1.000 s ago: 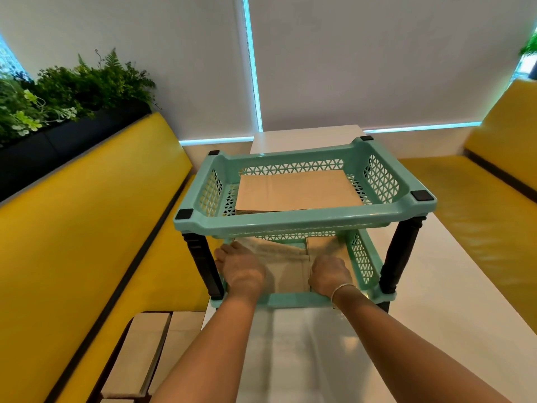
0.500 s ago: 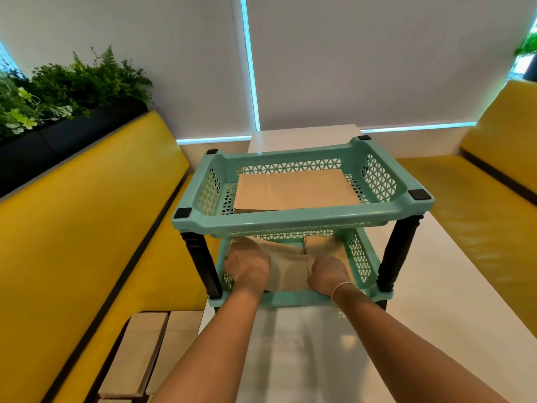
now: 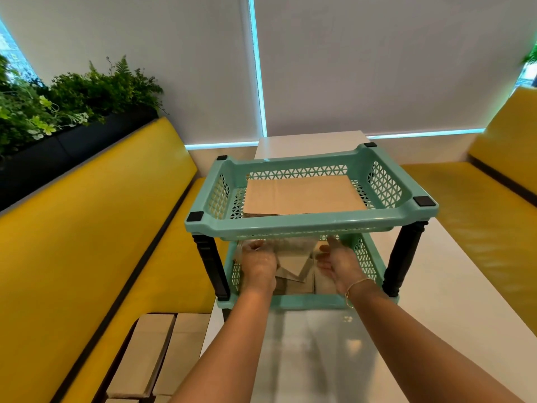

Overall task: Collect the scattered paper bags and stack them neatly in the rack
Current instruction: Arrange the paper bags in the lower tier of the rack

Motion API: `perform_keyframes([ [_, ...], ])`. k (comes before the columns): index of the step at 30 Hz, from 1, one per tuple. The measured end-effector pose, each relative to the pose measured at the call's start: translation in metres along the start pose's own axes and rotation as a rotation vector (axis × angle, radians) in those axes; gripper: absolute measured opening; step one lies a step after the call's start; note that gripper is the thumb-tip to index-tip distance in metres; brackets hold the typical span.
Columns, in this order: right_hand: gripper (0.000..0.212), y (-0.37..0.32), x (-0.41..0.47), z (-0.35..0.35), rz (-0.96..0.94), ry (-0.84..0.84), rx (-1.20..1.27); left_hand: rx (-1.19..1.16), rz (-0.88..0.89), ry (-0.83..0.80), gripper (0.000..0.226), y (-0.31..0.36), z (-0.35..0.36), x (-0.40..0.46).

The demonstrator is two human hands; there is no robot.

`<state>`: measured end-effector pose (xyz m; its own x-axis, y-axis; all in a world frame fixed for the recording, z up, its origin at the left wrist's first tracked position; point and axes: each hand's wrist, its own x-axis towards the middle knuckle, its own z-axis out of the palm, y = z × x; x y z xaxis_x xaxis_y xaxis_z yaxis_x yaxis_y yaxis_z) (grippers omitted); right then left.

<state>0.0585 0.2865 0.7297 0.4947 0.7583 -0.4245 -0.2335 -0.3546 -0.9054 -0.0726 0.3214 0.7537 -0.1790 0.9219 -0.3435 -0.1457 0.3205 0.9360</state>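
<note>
I saw both hands, left (image 3: pixel 257 264) and right (image 3: pixel 337 264), reaching into the teal rack's (image 3: pixel 313 221) lower tier among brown paper bags (image 3: pixel 293 263), a neat stack (image 3: pixel 302 196) lying above, on the white counter (image 3: pixel 436 286).

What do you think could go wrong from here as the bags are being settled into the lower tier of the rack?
The bags in the lower tier lie uneven, one with a corner folded up, so pressing from both sides could crease them rather than square them.

The left hand and right hand work under the upper tier, so lifting them may knock the rack and shift the top stack.

More bags left by the bench could be forgotten.
</note>
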Motion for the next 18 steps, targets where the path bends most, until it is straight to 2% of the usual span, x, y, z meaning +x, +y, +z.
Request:
perform_keyframes([
  [1,0.043,-0.001,-0.002,-0.001,0.041,-0.069,0.140,0.047,-0.006,-0.023,0.018,-0.003,0.003,-0.002],
  [3,0.041,-0.001,-0.001,-0.003,0.068,-0.111,0.219,0.150,-0.017,-0.126,0.010,-0.010,0.007,-0.006],
  [5,0.037,0.002,0.000,-0.006,0.021,-0.052,0.206,0.246,-0.053,-0.246,0.011,-0.019,0.008,-0.009],
  [7,0.024,0.007,-0.001,-0.010,-0.064,0.031,0.125,0.384,-0.016,-0.292,0.011,-0.022,0.007,-0.013],
  [9,0.025,0.012,0.000,-0.015,-0.111,0.095,0.054,0.580,0.088,-0.251,0.011,-0.022,0.004,-0.011],
  [12,0.022,0.020,0.001,-0.021,-0.089,0.152,0.061,0.707,0.029,-0.068,0.017,-0.023,-0.001,0.005],
  [16,0.020,0.028,0.008,-0.022,-0.144,0.173,0.037,0.442,-0.159,0.063,0.053,-0.023,-0.006,0.018],
  [18,0.035,0.027,0.002,-0.021,-0.208,0.168,-0.018,0.363,-0.206,0.113,0.065,-0.021,-0.006,0.021],
])
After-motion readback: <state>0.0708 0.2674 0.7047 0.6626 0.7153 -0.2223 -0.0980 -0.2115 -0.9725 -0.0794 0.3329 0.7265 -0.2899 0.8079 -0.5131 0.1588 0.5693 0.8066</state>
